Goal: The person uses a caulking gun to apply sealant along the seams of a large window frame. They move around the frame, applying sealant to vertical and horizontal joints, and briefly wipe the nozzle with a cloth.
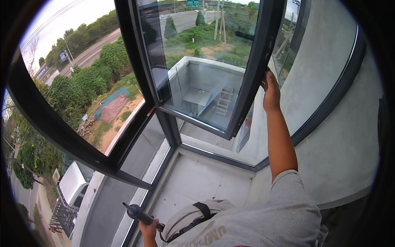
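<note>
The right hand (pixel 270 89) reaches up and far, fingers curled on the edge of the open window sash (pixel 205 61). The sash's dark frame runs long and steeply upward, leaning right, and swings out to the left of that hand. The left hand (pixel 149 229), low and near, grips a black-handled tool (pixel 138 213) pointing up-left, well apart from the sash.

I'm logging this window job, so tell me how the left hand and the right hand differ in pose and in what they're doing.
The right hand is stretched up and forward on a straight arm; the left hand stays low beside the body. The right hand rests on the edge of the open window sash, while the left hand is closed round a black tool. The right hand's grip on the frame is unclear; the left hand's grip is plain. Both are bare.
</note>
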Demonstrator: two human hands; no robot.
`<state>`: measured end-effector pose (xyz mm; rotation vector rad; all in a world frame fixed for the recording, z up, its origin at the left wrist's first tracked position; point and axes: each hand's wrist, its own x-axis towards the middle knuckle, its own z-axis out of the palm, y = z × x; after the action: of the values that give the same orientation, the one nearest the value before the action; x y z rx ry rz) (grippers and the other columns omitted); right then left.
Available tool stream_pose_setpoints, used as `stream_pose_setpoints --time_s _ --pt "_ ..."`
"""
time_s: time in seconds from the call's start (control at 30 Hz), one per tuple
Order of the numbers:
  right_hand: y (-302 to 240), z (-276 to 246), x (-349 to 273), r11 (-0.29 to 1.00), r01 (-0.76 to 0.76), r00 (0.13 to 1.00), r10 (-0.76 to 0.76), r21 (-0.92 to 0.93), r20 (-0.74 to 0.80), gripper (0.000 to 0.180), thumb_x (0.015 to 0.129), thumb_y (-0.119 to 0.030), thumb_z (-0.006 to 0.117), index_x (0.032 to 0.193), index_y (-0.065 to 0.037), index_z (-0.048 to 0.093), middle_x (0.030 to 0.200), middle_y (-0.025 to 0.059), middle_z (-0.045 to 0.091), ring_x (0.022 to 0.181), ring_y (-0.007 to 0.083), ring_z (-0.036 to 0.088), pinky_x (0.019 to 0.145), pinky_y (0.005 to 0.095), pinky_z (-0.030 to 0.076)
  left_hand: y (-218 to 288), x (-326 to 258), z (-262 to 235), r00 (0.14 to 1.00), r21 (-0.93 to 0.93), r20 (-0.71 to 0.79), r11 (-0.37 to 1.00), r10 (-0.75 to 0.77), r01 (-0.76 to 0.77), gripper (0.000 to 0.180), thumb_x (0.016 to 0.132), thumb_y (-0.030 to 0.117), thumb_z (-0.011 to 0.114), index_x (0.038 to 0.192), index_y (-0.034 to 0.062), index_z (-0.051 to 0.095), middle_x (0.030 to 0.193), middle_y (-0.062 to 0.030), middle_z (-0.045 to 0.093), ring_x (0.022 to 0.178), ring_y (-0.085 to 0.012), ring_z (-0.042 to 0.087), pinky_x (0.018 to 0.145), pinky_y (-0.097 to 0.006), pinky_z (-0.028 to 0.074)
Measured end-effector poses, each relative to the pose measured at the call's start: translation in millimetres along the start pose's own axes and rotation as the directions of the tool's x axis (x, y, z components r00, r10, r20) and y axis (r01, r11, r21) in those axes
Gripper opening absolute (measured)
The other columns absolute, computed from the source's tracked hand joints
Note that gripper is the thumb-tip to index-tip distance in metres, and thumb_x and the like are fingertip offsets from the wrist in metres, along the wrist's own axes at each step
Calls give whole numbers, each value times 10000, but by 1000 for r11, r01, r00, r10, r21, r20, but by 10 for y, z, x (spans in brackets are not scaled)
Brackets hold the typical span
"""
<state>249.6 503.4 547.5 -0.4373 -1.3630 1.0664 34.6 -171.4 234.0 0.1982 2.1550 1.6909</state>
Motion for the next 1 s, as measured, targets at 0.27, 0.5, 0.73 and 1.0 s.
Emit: stream_pose_setpoints --time_s 0.27,0.5,0.73,1.0 --pt "-94 208 242 828 140 990 -125 -543 65 649 850 -351 830 1336 9 593 1222 130 702 1116 225 661 997 339 483 44 78 200 1000 -49 -12 999 -24 24 449 620 32 835 1026 4 645 949 -87 694 872 -212 689 832 -389 561" --pt "35 37 445 912 168 981 -117 -374 156 541 898 -261 811 1297 43 607 1193 101 696 1093 196 643 1002 313 464 505 99 503 999 -64 9 997 -45 45 515 622 29 840 1085 43 616 991 -66 669 915 -204 652 869 -391 542" --pt "147 -40 266 842 184 981 -189 -508 42 725 917 -339 785 1458 40 487 1364 166 637 1266 260 598 1107 351 404 844 257 724 995 -107 97 994 -5 15 472 670 -26 821 1100 36 637 1012 -68 696 957 -198 668 897 -379 539" --pt "701 -179 -1813 940 -59 956 149 -335 251 287 996 -192 657 1186 22 670 1097 108 707 1037 207 661 948 341 518 1482 609 1082 950 -324 296 946 94 7 520 751 77 857 1197 62 589 1150 -93 651 1068 -206 614 925 -388 507"
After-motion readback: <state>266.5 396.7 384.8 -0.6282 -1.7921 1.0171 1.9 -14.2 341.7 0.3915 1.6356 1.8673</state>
